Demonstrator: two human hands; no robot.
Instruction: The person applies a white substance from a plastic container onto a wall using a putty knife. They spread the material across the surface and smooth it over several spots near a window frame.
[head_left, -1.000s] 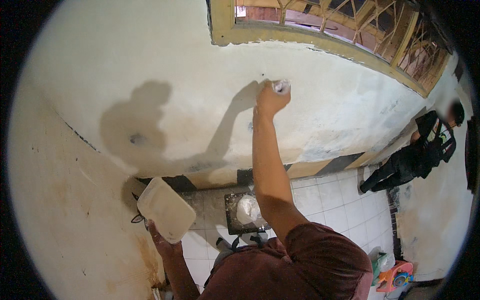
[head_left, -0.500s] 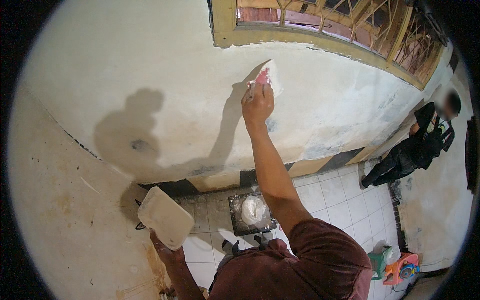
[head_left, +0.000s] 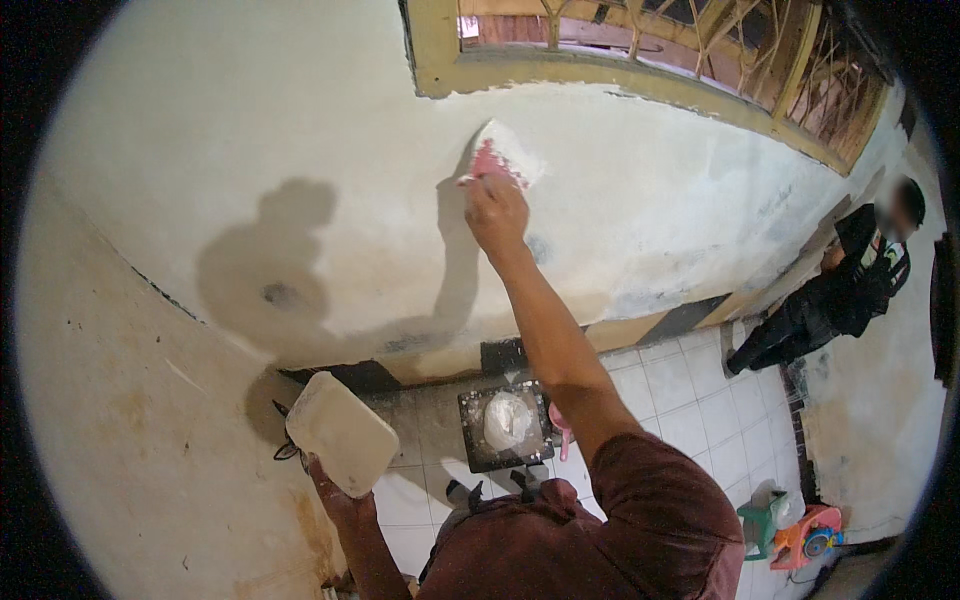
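My right hand is closed on a pink putty scraper, its blade smeared with white. The scraper is against the pale wall, below the window frame. White putty shows on the wall along the scraper's right side. Low at the left, my left hand grips the lower end of a whitish rectangular tray with rounded corners. Most of the left fingers are hidden by the tray.
A yellowish window frame with a metal grille is above. Below, a dark square stand carries a white plastic bag, with a pink handled item beside it. Another person stands at the right. Green and orange stools are lower right.
My right hand and the scraper have moved left and slightly down along the wall. The tray in my left hand has shifted a little to the right.
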